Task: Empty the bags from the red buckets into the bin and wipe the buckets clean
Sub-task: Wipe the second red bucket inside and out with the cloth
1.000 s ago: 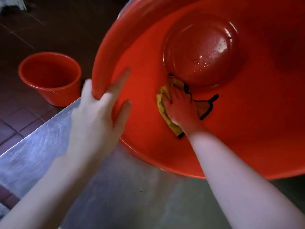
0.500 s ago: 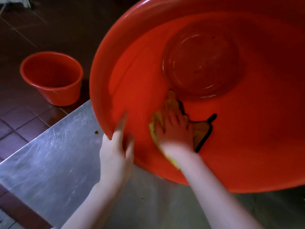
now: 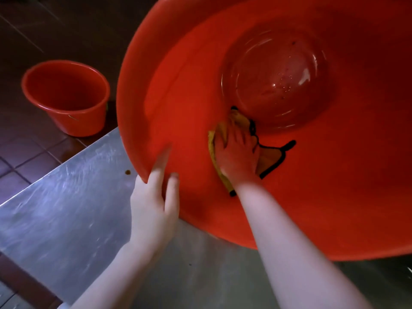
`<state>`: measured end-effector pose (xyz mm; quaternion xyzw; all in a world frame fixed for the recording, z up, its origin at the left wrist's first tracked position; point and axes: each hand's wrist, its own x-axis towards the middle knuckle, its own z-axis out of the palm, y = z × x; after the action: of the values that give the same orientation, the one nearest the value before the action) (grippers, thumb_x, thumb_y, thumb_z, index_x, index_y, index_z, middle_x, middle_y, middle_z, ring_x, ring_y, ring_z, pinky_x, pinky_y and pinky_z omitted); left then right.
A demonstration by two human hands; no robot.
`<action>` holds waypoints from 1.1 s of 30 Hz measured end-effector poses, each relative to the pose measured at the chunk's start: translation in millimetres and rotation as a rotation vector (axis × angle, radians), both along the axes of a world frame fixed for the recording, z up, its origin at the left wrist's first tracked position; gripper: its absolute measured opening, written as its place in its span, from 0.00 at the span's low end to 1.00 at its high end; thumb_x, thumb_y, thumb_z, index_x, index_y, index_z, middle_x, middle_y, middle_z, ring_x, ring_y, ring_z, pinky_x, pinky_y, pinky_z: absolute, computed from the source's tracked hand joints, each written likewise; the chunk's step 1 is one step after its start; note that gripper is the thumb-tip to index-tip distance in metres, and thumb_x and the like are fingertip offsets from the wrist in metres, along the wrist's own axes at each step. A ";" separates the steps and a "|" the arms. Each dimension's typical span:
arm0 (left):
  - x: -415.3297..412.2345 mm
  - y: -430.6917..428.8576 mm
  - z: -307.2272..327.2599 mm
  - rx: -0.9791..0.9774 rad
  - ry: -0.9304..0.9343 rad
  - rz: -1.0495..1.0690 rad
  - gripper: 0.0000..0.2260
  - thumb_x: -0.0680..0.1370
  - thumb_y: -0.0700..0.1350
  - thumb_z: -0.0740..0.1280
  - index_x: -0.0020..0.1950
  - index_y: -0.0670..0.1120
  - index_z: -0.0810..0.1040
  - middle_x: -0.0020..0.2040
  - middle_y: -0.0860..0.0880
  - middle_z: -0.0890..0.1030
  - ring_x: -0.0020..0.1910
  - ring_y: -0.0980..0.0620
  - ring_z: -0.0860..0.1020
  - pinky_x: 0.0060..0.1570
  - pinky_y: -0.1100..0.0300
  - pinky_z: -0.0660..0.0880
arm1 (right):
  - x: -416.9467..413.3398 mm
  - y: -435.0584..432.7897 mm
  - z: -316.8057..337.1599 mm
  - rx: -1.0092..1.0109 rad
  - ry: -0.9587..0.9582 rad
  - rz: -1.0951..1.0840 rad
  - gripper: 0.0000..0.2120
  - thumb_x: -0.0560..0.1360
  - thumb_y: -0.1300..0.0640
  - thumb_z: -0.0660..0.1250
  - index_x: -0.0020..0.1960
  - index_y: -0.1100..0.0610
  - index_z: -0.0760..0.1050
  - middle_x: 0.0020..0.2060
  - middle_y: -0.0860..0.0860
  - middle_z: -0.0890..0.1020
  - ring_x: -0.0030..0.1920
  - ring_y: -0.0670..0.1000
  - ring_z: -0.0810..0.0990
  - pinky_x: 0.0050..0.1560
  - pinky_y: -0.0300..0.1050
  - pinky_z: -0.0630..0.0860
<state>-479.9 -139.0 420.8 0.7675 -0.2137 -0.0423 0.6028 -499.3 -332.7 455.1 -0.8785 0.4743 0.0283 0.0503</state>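
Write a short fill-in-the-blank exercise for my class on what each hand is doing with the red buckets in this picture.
1. The right hand presses a ____ cloth with black edging against the inner wall of the big tilted red plastic bucket.
2. The left hand holds that bucket by its ____.
3. The smaller red plastic bucket stands on the tiled ____.
4. The big bucket rests on a ____ table.

Missing words: yellow; rim; floor; metal

Dim, red-tinted wide-angle view, glare on the steel table (image 3: 66, 208), dark floor (image 3: 55, 30), bent edges
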 end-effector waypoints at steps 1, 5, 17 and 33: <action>0.0 -0.3 1.4 0.000 0.006 0.007 0.21 0.79 0.55 0.55 0.73 0.63 0.65 0.64 0.53 0.70 0.60 0.61 0.69 0.55 0.83 0.57 | -7.9 16.2 -1.9 -0.005 -0.018 0.054 0.28 0.81 0.40 0.47 0.78 0.44 0.47 0.78 0.45 0.52 0.78 0.52 0.49 0.75 0.60 0.48; 0.7 1.1 3.9 0.007 -0.005 0.008 0.22 0.80 0.55 0.55 0.74 0.59 0.66 0.63 0.52 0.71 0.60 0.57 0.70 0.56 0.82 0.58 | -50.8 94.9 -1.0 -0.089 -0.101 0.371 0.31 0.79 0.37 0.45 0.78 0.47 0.51 0.78 0.48 0.57 0.77 0.53 0.57 0.73 0.56 0.56; 20.0 14.1 37.5 0.129 0.047 -0.180 0.23 0.77 0.65 0.62 0.71 0.67 0.64 0.64 0.56 0.63 0.59 0.68 0.66 0.57 0.75 0.62 | 21.2 -25.8 -6.9 0.008 -0.100 0.035 0.29 0.80 0.37 0.45 0.79 0.45 0.48 0.78 0.45 0.55 0.77 0.54 0.53 0.73 0.62 0.51; 1.7 -8.2 22.8 0.068 0.001 0.022 0.24 0.72 0.46 0.64 0.67 0.64 0.70 0.61 0.58 0.59 0.43 0.73 0.62 0.54 0.57 0.66 | -50.7 -3.0 8.2 -0.179 0.161 -0.006 0.30 0.80 0.38 0.47 0.79 0.47 0.50 0.77 0.48 0.57 0.77 0.54 0.53 0.73 0.63 0.49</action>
<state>-478.2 -147.2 443.6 0.7900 -0.2035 -0.0431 0.5768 -549.9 -335.7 463.3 -0.8730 0.4799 0.0563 -0.0664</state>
